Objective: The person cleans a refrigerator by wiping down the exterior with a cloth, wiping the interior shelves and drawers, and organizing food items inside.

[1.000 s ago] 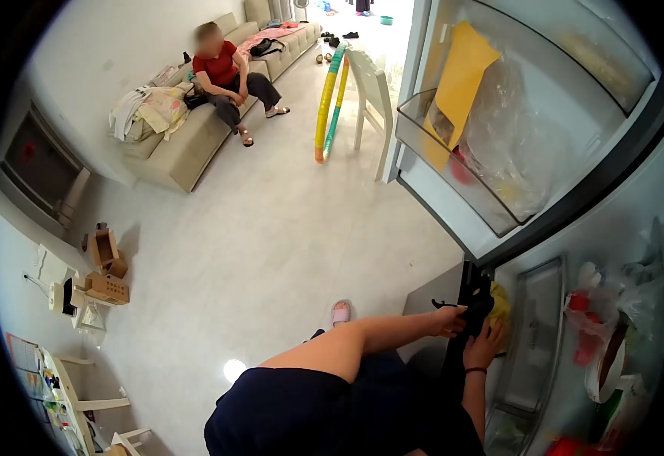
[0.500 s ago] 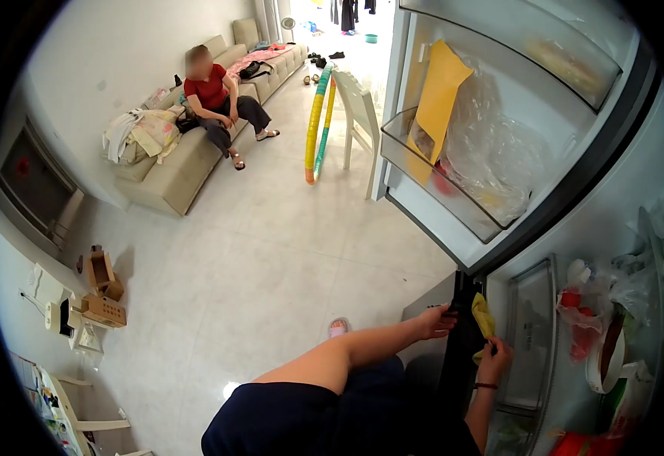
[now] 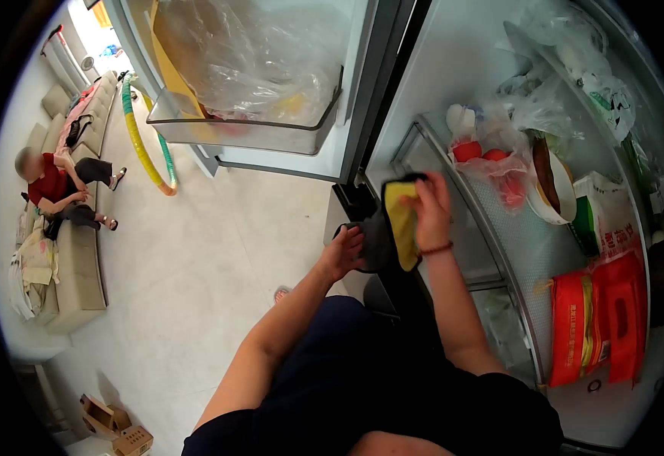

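Observation:
A two-sided cleaning cloth (image 3: pixel 402 224), yellow on one face and dark grey on the other, stretches between my hands in front of the open fridge. My left hand (image 3: pixel 341 254) has its fingers closed on the grey end. With a beaded bracelet at the wrist, my right hand (image 3: pixel 429 213) grips the yellow part along its upper right side. Just beyond the cloth is the hinge side of the fridge door (image 3: pixel 279 163); to the right are the fridge shelves (image 3: pixel 491 243).
Bagged food, a white bowl (image 3: pixel 564 211) and a red package (image 3: pixel 575 330) sit inside the fridge. The open door holds a clear shelf bin (image 3: pixel 256 137). A person (image 3: pixel 62 182) sits on the sofa (image 3: pixel 77 285) at left, near a hula hoop (image 3: pixel 140 140). Cardboard boxes (image 3: pixel 131 441) lie lower left.
My view has turned right toward the fridge interior. Both hands have risen with the cloth, which now shows more of its yellow and grey faces.

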{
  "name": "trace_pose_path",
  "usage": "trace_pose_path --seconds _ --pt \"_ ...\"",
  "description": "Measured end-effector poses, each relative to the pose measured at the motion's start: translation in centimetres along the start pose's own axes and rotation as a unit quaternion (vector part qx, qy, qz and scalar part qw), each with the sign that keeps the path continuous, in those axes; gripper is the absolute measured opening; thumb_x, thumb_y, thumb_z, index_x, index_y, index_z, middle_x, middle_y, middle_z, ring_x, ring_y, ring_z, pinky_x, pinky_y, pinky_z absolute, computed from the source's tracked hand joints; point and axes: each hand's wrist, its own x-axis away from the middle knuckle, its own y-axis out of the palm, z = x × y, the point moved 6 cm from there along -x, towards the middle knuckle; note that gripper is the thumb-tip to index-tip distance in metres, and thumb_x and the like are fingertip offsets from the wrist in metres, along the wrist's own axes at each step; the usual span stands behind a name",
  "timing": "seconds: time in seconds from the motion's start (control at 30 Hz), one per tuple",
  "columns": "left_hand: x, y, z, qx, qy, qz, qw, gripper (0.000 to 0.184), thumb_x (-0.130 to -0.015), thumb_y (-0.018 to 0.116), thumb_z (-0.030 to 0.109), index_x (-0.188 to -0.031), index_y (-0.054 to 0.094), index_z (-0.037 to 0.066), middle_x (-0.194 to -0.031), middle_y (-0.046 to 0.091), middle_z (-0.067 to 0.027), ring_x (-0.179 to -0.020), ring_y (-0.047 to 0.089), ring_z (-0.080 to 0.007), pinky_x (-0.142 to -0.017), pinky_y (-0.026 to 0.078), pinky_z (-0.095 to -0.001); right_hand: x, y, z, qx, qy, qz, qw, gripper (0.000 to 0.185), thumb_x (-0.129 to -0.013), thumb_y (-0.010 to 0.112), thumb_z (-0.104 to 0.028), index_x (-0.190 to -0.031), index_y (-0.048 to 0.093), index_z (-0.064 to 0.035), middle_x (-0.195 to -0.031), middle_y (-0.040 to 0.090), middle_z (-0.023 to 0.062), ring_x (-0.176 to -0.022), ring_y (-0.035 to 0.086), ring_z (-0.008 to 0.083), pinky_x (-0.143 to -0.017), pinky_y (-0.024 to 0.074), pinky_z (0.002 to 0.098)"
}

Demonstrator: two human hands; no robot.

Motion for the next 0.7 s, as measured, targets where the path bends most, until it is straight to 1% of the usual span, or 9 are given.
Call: trace_pose_path --seconds 0.13,0.2,0.3,0.4,0.47,0.53,0.63,0.67,0.7 --pt "-1.4 0.8 -0.8 -0.021 -0.014 -0.045 0.999 0.053 -0.099 0.037 0.053 -0.140 0.042 0.019 -0.139 0.049 -0.0027 -0.126 0.044 -0.0214 -0.105 0.033 -0.0451 -5.9 0.9 10.0 0.294 -0.174 -0.033 0.939 0.043 -0.092 0.055 -0.014 -0.132 0.042 -0.0056 -0.123 0.056 0.0137 -0.109 0.058 0.0265 -0.095 0.0460 0.0352" --pt "-2.4 0.6 -0.6 -0.016 -0.016 -0.066 0.998 0.051 -0.099 0.038 0.051 -0.139 0.044 0.019 -0.137 0.050 -0.0032 -0.125 0.045 -0.0217 -0.103 0.035 -0.0440 -4.6 1.0 14.2 0.421 0.062 -0.111 0.898 0.047 -0.093 0.052 -0.015 -0.138 0.039 -0.0081 -0.124 0.057 0.0193 -0.116 0.056 0.0310 -0.096 0.0448 0.0383" --pt "-3.0 -0.2 -1.5 0.000 -0.022 -0.079 0.997 0.048 -0.099 0.040 0.047 -0.137 0.045 0.019 -0.133 0.053 -0.0039 -0.123 0.046 -0.0217 -0.102 0.037 -0.0427 -4.4 1.0 16.8 0.523 -0.056 -0.122 0.842 0.050 -0.093 0.051 -0.016 -0.141 0.037 -0.0113 -0.112 0.063 0.0173 -0.103 0.064 0.0260 -0.088 0.0494 0.0368" --pt "-3.9 -1.1 -1.8 0.011 -0.038 -0.079 0.996 0.044 -0.099 0.043 0.043 -0.134 0.049 0.017 -0.130 0.055 -0.0044 -0.118 0.049 -0.0214 -0.099 0.038 -0.0423 -5.6 1.1 17.9 0.488 0.145 -0.153 0.847 0.049 -0.094 0.049 -0.015 -0.141 0.038 -0.0102 -0.110 0.065 0.0174 -0.096 0.066 0.0280 -0.083 0.0518 0.0394" --pt "-3.7 -0.7 -1.4 0.004 -0.043 -0.075 0.996 0.045 -0.099 0.043 0.044 -0.133 0.049 0.015 -0.130 0.054 -0.0060 -0.119 0.048 -0.0230 -0.100 0.038 -0.0433 -7.0 0.6 19.5 0.451 0.123 -0.127 0.875 0.042 -0.095 0.045 -0.017 -0.137 0.044 -0.0084 -0.114 0.063 0.0186 -0.095 0.065 0.0343 -0.082 0.0515 0.0431" --pt "-4.3 -0.9 -1.8 -0.024 -0.056 -0.075 0.995 0.046 -0.099 0.043 0.044 -0.133 0.050 0.014 -0.129 0.055 -0.0074 -0.118 0.048 -0.0250 -0.098 0.040 -0.0440 -8.4 1.6 19.2 0.565 -0.008 -0.162 0.809 0.038 -0.092 0.044 -0.017 -0.128 0.049 -0.0048 -0.122 0.056 0.0259 -0.107 0.054 0.0463 -0.089 0.0444 0.0502" --pt "-8.4 -3.5 -4.2 -0.025 -0.075 -0.085 0.993 0.059 -0.095 0.048 0.045 -0.145 0.037 0.014 -0.149 0.036 -0.0101 -0.137 0.031 -0.0302 -0.108 0.028 -0.0539 -11.6 -0.6 26.3 0.645 -0.079 -0.262 0.714 0.047 -0.086 0.047 -0.012 -0.132 0.046 0.0010 -0.133 0.049 0.0242 -0.117 0.049 0.0413 -0.101 0.0404 0.0437" --pt "-4.9 -2.0 -2.2 -0.051 -0.019 -0.042 0.998 0.054 -0.096 0.044 0.046 -0.138 0.047 0.012 -0.142 0.045 -0.0119 -0.130 0.040 -0.0295 -0.103 0.034 -0.0535 -12.3 -1.3 27.6 0.545 -0.108 -0.301 0.775 0.054 -0.086 0.047 -0.011 -0.138 0.040 0.0001 -0.139 0.045 0.0200 -0.125 0.045 0.0356 -0.107 0.0350 0.0400" --pt "-5.9 -2.3 -2.9 -0.038 -0.065 0.026 0.997 0.056 -0.096 0.043 0.047 -0.139 0.046 0.011 -0.145 0.043 -0.0098 -0.136 0.034 -0.0274 -0.107 0.029 -0.0503 -11.5 0.0 26.9 0.478 0.074 -0.256 0.837 0.059 -0.083 0.043 -0.006 -0.142 0.037 -0.0041 -0.112 0.054 0.0191 -0.096 0.053 0.0326 -0.084 0.0428 0.0391"
